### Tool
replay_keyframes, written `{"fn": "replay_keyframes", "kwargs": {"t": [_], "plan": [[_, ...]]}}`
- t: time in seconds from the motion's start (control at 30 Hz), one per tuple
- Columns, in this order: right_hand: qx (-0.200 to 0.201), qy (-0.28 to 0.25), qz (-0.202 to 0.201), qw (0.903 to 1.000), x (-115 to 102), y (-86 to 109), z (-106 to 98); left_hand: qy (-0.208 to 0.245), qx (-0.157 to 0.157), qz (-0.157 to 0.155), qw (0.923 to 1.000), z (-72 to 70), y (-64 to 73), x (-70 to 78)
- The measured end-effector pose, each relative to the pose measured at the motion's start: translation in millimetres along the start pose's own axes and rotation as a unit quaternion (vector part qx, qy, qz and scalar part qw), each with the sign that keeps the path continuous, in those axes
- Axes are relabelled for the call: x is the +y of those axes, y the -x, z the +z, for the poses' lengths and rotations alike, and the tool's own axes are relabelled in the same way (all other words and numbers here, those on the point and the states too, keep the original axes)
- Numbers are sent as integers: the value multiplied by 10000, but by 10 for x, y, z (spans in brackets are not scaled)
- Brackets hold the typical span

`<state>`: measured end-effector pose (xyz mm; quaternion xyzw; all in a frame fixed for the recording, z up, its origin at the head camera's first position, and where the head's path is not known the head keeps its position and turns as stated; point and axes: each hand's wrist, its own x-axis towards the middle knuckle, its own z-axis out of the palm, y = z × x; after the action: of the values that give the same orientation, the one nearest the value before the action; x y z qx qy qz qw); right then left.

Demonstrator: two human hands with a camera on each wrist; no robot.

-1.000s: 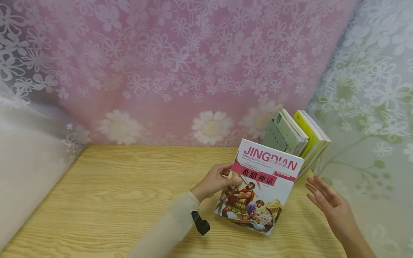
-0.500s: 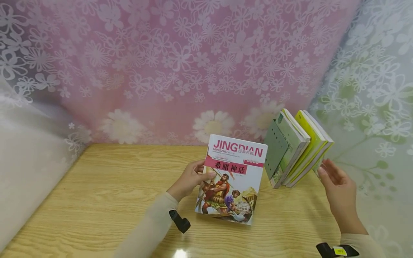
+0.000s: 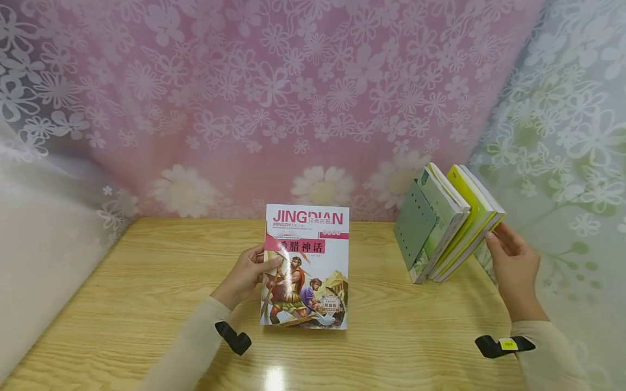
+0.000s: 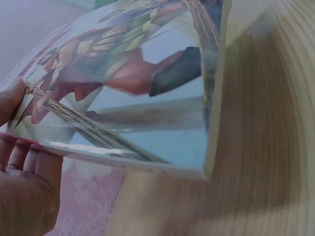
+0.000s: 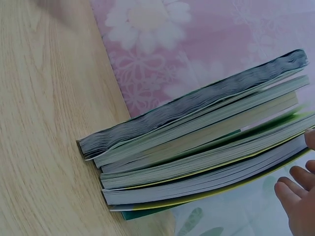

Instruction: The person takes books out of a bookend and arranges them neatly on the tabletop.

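Note:
My left hand (image 3: 244, 274) grips a paperback book (image 3: 305, 282) by its left edge, thumb on the front cover and fingers behind. The white cover has a pink title band and a painted picture of warriors. In the left wrist view the book (image 4: 147, 98) slants over the table. On the right, several books (image 3: 447, 222) with green and yellow covers lean in a row. My right hand (image 3: 517, 269) is at the outer right edge of that row. In the right wrist view its thumb (image 5: 310, 139) overlaps the page edges, with the other fingers just outside the last cover.
A green bookend plate (image 3: 415, 225) with small holes stands against the left side of the row. The wooden table (image 3: 146, 293) meets a pink flowered cloth (image 3: 254, 108) at the back. A pale flowered cloth (image 3: 577, 217) hangs close on the right.
My left hand has carried the book leftward from in front of the row and straightened it. My right hand has moved up to the right side of the row, its fingers drawn in.

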<state>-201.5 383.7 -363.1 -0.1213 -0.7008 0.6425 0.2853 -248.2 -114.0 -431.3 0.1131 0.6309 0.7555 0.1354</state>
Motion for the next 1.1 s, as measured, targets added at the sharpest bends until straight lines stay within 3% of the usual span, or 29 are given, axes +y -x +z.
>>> {"fn": "replay_keyframes", "kwargs": {"t": [0.17, 0.3, 0.63, 0.8, 0.97, 1.1], "plan": [[-190, -550, -126, 9982, -4, -36, -5, -107, 189, -301, 9993, -217, 72, -49], [-326, -539, -225, 9978, 5, -70, -10, -143, 252, -476, 9984, -367, 130, -73], [212, 772, -148, 9967, -14, -107, 48, -393, 514, -926, 9936, -659, 249, -121], [393, 1128, -402, 9920, -20, -123, 83, -551, 679, -1134, 9897, -750, 280, -134], [500, 1596, -711, 9834, -17, -132, 102, -815, 784, -1297, 9851, -825, 288, -140], [563, 2064, -1094, 9707, -19, -129, 111, -928, 981, -1434, 9804, -856, 267, -170]]}}
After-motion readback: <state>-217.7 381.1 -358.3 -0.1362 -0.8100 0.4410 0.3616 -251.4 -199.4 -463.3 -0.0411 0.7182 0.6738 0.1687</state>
